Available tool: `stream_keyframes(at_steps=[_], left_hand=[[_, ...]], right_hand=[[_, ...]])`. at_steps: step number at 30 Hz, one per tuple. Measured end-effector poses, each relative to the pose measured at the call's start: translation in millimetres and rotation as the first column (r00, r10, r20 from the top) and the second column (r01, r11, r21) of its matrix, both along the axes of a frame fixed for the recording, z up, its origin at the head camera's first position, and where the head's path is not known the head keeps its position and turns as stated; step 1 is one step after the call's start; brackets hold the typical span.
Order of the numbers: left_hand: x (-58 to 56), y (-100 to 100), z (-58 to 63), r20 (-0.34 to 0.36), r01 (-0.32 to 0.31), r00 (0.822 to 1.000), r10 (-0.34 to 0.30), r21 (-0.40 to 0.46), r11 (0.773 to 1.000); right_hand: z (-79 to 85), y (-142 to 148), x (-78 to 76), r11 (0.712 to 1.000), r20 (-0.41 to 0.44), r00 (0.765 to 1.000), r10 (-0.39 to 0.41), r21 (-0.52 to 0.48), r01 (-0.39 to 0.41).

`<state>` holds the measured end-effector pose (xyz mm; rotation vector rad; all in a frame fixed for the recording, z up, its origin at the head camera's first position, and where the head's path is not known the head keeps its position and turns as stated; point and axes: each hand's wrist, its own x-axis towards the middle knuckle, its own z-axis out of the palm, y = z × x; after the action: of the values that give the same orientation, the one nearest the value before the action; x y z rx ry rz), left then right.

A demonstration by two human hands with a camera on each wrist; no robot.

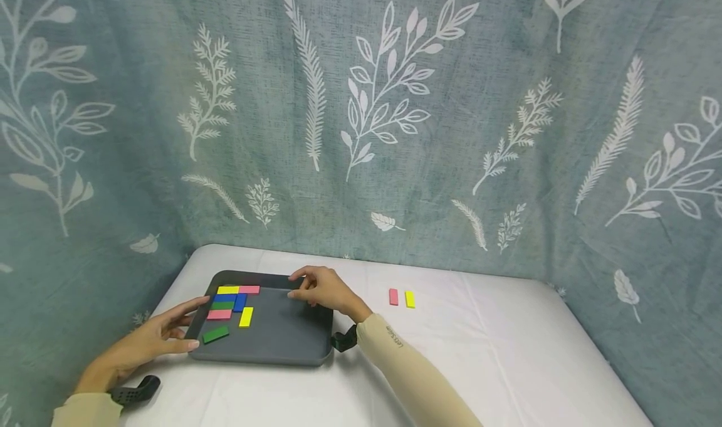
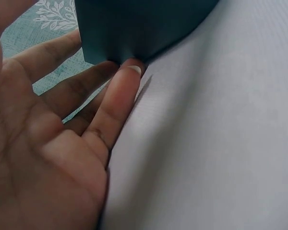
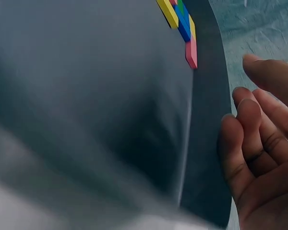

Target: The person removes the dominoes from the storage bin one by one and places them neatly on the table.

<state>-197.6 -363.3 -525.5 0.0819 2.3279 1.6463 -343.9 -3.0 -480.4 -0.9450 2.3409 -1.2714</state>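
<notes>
A dark grey tray (image 1: 282, 350) stands at the left of the white table. Several coloured blocks lie flat inside it, mostly grouped near its back left corner, among them a pink block (image 1: 249, 289) and a yellow block (image 1: 245, 317). A green block (image 1: 216, 334) lies apart, slanted, near the left front. My left hand (image 1: 148, 340) touches the tray's left side, fingertips against the outer wall in the left wrist view. Over the back right rim is my right hand (image 1: 329, 291), thumb and forefinger spread, with nothing visible between them.
To the right of the tray, a pink block (image 1: 393, 296) and a yellow block (image 1: 410, 299) lie side by side on the white cloth (image 1: 479, 352). A leaf-patterned curtain (image 1: 338, 214) hangs behind and along both sides of the table.
</notes>
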Motion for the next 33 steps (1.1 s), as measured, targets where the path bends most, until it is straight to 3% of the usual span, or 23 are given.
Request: stream_keyframes(at_steps=[7, 17, 25, 33], left_hand=[[-1.0, -2.1, -5.0, 0.014, -0.015, 1.000, 0.016, -0.014, 1.000], [-2.6, -3.3, -3.1, 0.031, -0.003, 1.000, 0.003, 0.015, 1.000], [-1.6, -4.7, -1.9, 0.050, -0.013, 0.999, 0.011, 0.037, 0.999], [-1.3, -4.7, 0.6, 0.022, 0.001, 1.000, -0.001, 0.026, 1.000]], right_hand=[[-3.4, -27.8, 7.3, 0.998, -0.006, 0.999, 0.049, 0.042, -0.049], [-15.3, -52.6, 17.2, 0.994, 0.035, 0.995, 0.094, 0.048, -0.096], [-19.9, -66.7, 15.8, 0.991, 0.069, 0.991, 0.113, 0.065, -0.117], [-26.8, -74.7, 9.9, 0.985, 0.031, 0.994, 0.109, 0.129, -0.112]])
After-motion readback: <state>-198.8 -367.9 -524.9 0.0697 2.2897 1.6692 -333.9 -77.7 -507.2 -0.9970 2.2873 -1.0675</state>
